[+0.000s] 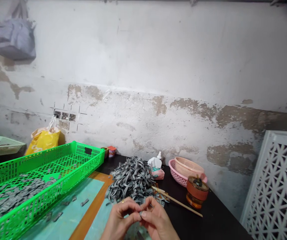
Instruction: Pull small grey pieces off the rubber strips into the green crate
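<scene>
Insp. note: I see L hand & R hand w/ fingertips closed, both pinching small grey strip at tips, good fine control. Strip is held just in front of loose pile of grey strips; green plastic crate sits to L.

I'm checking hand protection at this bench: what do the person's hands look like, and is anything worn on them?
Both hands are bare, with no gloves, and no sleeves show in view. The left hand wears a thin gold ring on one finger. No ring or other jewellery shows on the right hand.
</scene>
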`<state>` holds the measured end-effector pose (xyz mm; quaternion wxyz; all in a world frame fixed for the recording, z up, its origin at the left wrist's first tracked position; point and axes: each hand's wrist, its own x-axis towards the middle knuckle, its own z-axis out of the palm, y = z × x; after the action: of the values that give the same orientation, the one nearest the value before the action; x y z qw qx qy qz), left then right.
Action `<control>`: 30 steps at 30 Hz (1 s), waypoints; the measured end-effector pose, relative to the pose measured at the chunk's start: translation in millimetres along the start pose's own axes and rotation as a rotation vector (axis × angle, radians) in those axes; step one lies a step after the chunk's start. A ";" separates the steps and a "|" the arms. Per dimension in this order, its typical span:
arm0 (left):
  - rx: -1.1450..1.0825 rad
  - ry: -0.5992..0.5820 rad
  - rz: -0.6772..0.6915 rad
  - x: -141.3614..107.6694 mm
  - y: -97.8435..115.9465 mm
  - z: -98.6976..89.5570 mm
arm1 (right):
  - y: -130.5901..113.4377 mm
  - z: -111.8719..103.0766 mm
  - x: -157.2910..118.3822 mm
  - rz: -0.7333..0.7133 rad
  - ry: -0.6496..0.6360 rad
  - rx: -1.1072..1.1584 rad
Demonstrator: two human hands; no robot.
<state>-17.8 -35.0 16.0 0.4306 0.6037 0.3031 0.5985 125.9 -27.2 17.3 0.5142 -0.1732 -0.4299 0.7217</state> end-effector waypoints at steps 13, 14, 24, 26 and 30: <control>0.023 -0.036 0.021 -0.1 4.6 -1.2 | -4.8 -3.5 -2.1 -0.080 -0.085 -0.129; 0.024 -0.034 0.020 -0.7 4.7 -0.9 | -4.8 -4.1 -2.1 -0.074 -0.091 -0.140; 0.114 -0.034 0.004 -3.1 3.8 -2.2 | -2.3 -10.9 -0.3 -0.088 -0.100 -0.251; 0.134 -0.026 -0.008 -3.1 4.7 -3.0 | -2.8 -12.7 0.6 -0.100 -0.097 -0.271; 0.210 0.003 0.014 -1.3 7.2 -4.3 | -5.9 -15.5 1.5 -0.150 -0.067 -0.359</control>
<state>-23.2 -38.7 21.3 0.3603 0.6467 0.3607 0.5673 139.5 -18.5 13.5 0.5129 -0.2056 -0.5801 0.5985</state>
